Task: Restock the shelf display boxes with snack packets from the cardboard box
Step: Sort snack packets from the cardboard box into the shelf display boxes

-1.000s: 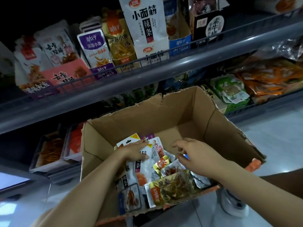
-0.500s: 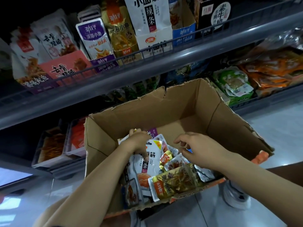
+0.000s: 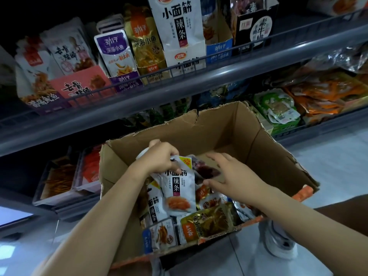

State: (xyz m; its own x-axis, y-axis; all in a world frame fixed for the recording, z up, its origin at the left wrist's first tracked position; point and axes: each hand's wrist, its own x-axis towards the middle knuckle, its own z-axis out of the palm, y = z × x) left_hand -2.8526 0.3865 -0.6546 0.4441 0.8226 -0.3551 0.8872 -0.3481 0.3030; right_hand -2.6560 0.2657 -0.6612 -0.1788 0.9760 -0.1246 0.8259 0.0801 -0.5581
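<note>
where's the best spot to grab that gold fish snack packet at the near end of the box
Probably by the upper edge of the gold fish snack packet, coming straight down from above. It lies nearly flat on the pile in the brown cardboard box, close against the near wall, so its lower edge looks cramped. The right hand, open and empty, hovers nearest; the left hand grips a white packet.

— Where's the box [image 3: 229, 136]?
— Before the shelves, below the upper rail [image 3: 179, 96].
— And in it?
— Packets [image 3: 199, 222] piled at the near side. The left hand [image 3: 159, 158] grips one packet [image 3: 178, 188] at its top, above the pile; the right hand [image 3: 231, 174] is just right of it.
— On the upper shelf?
— Display boxes [image 3: 187, 56] in a row, packets upright in them.
</note>
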